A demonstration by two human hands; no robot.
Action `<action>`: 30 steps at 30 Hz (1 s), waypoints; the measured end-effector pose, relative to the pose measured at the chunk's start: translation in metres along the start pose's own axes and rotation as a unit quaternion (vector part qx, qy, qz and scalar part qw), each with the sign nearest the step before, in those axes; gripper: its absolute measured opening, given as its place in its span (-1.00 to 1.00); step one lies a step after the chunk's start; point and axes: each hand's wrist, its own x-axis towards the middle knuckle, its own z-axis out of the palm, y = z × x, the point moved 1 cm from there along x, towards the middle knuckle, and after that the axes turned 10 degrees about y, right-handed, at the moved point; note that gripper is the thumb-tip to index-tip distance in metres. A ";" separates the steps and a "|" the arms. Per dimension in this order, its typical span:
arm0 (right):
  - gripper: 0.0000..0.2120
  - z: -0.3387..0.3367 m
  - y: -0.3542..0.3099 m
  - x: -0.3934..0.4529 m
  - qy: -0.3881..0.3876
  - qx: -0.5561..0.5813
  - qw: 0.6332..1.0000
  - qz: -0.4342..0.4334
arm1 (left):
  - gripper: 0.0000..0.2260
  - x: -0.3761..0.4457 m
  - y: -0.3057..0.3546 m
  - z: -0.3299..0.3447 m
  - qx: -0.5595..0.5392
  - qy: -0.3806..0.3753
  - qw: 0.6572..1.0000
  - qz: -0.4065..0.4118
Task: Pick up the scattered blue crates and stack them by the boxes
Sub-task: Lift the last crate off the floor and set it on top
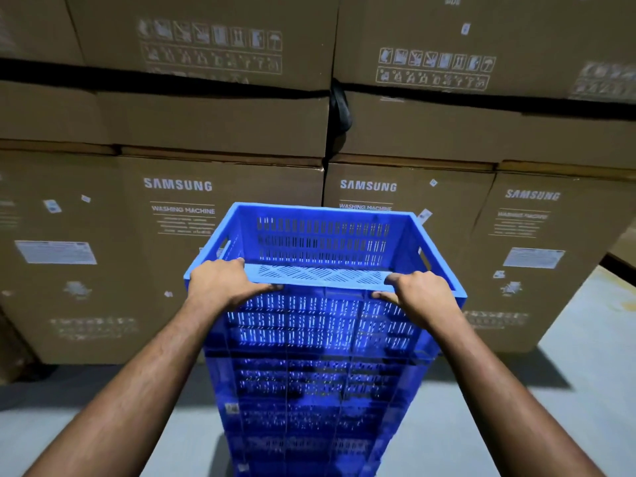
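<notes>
Crates of blue slotted plastic are piled into a tall stack [309, 380] that stands on the grey floor [568, 390] just in front of the cardboard boxes [103, 270]. The top crate [323, 242] sits at the head of that stack, open side up, its slotted base and far wall in plain view. Its near rim is gripped by both hands. The left hand [223, 280] is curled over the rim at the stack's left corner, fingers on top and the thumb tucked under the edge. The right hand [420, 290] is closed round the same rim toward the stack's right corner, again with the thumb below. Both forearms are stretched out toward the stack from the lower edge of the view.

Behind the stack, the boxes are ranked in a wall two tiers high (the lower ones are printed SAMSUNG and WASHING MACHINE, with white labels stuck on). A black strap [340, 111] is seen above the stack, in the gap between two upper boxes. How many crates make up the stack cannot be counted, as the lower ones are in shadow.
</notes>
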 end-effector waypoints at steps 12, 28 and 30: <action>-0.05 -0.007 -0.013 -0.017 0.046 -0.014 0.997 0.058 | 0.06 -0.009 0.004 0.001 -0.005 0.058 0.998 0.029; -0.30 0.003 -0.011 -0.016 0.017 0.002 0.996 0.090 | -0.01 -0.005 0.006 0.006 0.010 0.070 0.997 0.008; -0.29 0.003 -0.008 -0.009 -0.010 0.007 0.996 0.088 | 0.01 -0.012 0.007 0.007 0.024 0.085 0.996 0.009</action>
